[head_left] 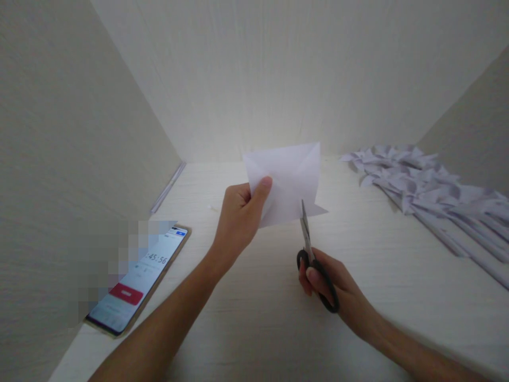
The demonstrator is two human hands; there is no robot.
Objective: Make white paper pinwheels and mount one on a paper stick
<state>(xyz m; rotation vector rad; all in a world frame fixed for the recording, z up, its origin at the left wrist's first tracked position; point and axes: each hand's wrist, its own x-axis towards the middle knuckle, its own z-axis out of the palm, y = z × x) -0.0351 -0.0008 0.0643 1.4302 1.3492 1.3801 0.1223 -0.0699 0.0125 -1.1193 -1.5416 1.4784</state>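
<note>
L hand point(238, 217) held a white paper point(288, 183) up above the tabletop point(262, 318), approx. centre of view; thumb lay on the paper's near face at its lower-left part, other fingers curled behind, so pinched shut on the sheet. Paper showed diagonal creases and a pointed flap sticking out at lower right. R hand point(330, 289) gripped black-handled scissors point(312, 254), fingers through the loops, closed round them. Blades pointed up and away, tips touching the paper's lower edge just beside the flap; blades looked nearly shut, but can't tell if they'd bitten into the sheet. Both forearms came in from the bottom edge.

Phone point(139, 278) lay flat on the tabletop at left, near the side wall, well apart from the hands; screen lit w/ a timer readout and a red button, part of it blurred out. At right, a pile of folded paper pieces point(429, 196) w/ long thin stems lay spread toward the far right corner.
</note>
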